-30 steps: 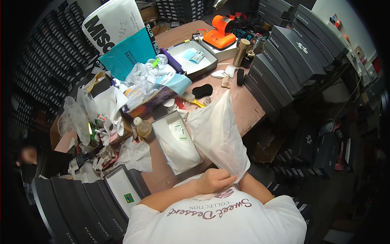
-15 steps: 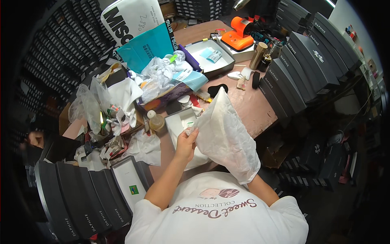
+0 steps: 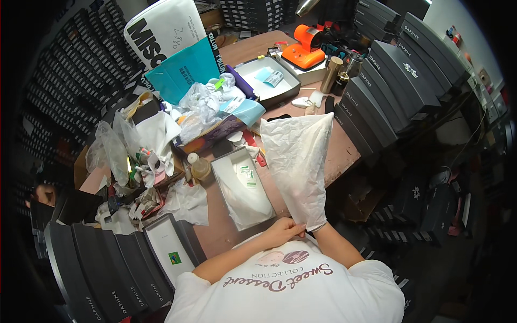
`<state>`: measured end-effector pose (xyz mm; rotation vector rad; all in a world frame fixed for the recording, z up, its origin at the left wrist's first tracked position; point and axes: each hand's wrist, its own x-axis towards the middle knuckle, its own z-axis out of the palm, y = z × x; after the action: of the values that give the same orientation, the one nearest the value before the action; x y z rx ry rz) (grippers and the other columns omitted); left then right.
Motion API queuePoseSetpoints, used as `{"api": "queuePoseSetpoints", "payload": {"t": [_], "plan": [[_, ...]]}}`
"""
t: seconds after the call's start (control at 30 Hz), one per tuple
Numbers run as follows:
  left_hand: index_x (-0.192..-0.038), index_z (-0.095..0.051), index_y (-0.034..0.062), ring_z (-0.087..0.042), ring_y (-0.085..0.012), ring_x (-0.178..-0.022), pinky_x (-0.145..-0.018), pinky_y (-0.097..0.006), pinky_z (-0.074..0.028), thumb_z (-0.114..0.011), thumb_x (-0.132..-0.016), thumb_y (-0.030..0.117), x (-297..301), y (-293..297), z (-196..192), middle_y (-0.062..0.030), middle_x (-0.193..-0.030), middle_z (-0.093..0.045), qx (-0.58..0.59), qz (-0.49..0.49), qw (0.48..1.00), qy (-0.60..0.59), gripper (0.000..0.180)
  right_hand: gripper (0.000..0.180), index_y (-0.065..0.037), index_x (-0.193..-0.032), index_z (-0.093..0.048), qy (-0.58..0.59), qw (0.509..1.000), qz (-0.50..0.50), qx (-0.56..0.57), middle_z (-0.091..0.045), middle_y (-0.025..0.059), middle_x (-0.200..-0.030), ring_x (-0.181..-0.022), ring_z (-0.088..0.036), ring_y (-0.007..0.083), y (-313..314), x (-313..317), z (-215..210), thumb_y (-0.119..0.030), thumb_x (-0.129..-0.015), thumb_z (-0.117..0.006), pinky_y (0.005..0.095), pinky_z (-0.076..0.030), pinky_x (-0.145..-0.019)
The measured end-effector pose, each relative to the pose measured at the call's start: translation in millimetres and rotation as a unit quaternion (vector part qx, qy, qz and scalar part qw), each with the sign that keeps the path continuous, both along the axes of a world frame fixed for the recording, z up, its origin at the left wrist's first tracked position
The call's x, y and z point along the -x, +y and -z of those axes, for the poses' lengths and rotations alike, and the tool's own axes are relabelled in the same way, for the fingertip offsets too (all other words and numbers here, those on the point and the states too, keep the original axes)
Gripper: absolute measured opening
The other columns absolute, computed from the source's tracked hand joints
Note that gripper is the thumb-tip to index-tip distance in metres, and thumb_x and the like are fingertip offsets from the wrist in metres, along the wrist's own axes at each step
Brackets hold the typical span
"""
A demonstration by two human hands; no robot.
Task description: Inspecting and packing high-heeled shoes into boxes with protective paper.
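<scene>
Your left hand [image 3: 281, 232] sat just in front of your chest, fingers curled and closed on the lower edge of the white tissue-paper sheet [image 3: 299, 167]. Your right hand [image 3: 315, 225] was mostly hidden under that same sheet at its lower right corner; only the wrist and forearm showed, so finger position could not be told, though the paper draped over it.

The sheet was held up and spread, crinkled, its top edge reaching toward the middle of the brown worktable [image 3: 344, 153] and its lower corner gathered at your hands. It hung just to the right of an open white shoebox [image 3: 242, 188], which lay lined with white paper and held a small packet.

Left of the box stood a small capped bottle [image 3: 197, 167] and a heap of crumpled plastic bags and paper scraps [image 3: 141, 156]. A teal paper bag [image 3: 180, 72] leaned at the far left of the table. An orange tape dispenser [image 3: 306, 47] sat at the far end, beside an open dark tray [image 3: 269, 81]. Closed black shoeboxes [image 3: 396, 81] were stacked along the right edge, and more black boxes [image 3: 97, 269] lay fanned at your lower left.
</scene>
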<state>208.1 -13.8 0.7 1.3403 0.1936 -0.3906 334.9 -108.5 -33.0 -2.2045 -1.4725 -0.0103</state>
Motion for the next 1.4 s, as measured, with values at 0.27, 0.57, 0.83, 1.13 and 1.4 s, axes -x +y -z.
{"api": "queuePoseSetpoints", "payload": {"t": [0.27,0.57,0.83,1.13,1.4], "plan": [[-0.088,-0.065,-0.0035,-0.061,-0.0293,-0.072,-0.067,-0.038,-0.047,-0.057,-0.091,0.039,6,21,1,-0.0163,-0.08,-0.066,-0.275,0.203,0.937,-0.077,0.043,0.056,-0.003,-0.136,-0.04,0.081,0.992,0.023,-0.097,-0.049,0.0204,-0.131,-0.125,-0.043,0.0362,24,5,-8,-0.026,-0.088,-0.055,0.0443,-0.03,-0.107],[-0.145,-0.016,0.0041,-0.041,-0.0218,-0.125,-0.104,-0.035,-0.035,-0.076,-0.079,0.028,-30,16,1,-0.0132,-0.137,-0.041,0.231,-0.396,0.885,-0.079,0.092,0.054,-0.004,-0.136,-0.04,0.207,0.968,0.027,-0.135,-0.049,0.0205,-0.131,-0.125,-0.042,0.0364,25,25,-16,-0.028,-0.089,-0.052,0.0452,-0.028,-0.108],[-0.131,-0.043,0.0039,-0.054,-0.0154,-0.107,-0.093,-0.031,-0.045,-0.078,-0.072,0.005,3,79,17,-0.0068,-0.115,-0.058,-0.033,-0.451,0.881,-0.14,0.068,0.041,0.001,-0.123,-0.055,0.205,0.949,-0.216,0.106,-0.057,0.0169,-0.124,-0.108,-0.059,0.0304,-49,17,-1,-0.013,-0.085,-0.061,0.0423,-0.047,-0.094],[-0.144,-0.03,0.0134,-0.063,-0.0207,-0.095,-0.084,-0.032,-0.048,-0.08,-0.063,0.007,16,126,8,-0.0124,-0.101,-0.065,-0.28,-0.267,0.919,-0.075,0.095,0.08,0.007,-0.136,-0.034,0.375,0.904,-0.183,0.097,-0.044,0.0234,-0.133,-0.122,-0.046,0.0318,0,-13,-51,-0.019,-0.071,-0.075,0.0349,-0.036,-0.102],[-0.144,-0.025,0.0018,-0.051,-0.0204,-0.115,-0.098,-0.03,-0.039,-0.054,-0.09,0.01,-47,90,111,-0.0164,-0.126,-0.052,-0.177,-0.582,0.786,-0.111,0.063,0.07,0.009,-0.133,-0.036,0.214,0.976,-0.051,-0.001,-0.04,0.0312,-0.134,-0.12,-0.044,0.0444,50,2,12,-0.016,-0.076,-0.068,0.0412,-0.039,-0.1]]}}
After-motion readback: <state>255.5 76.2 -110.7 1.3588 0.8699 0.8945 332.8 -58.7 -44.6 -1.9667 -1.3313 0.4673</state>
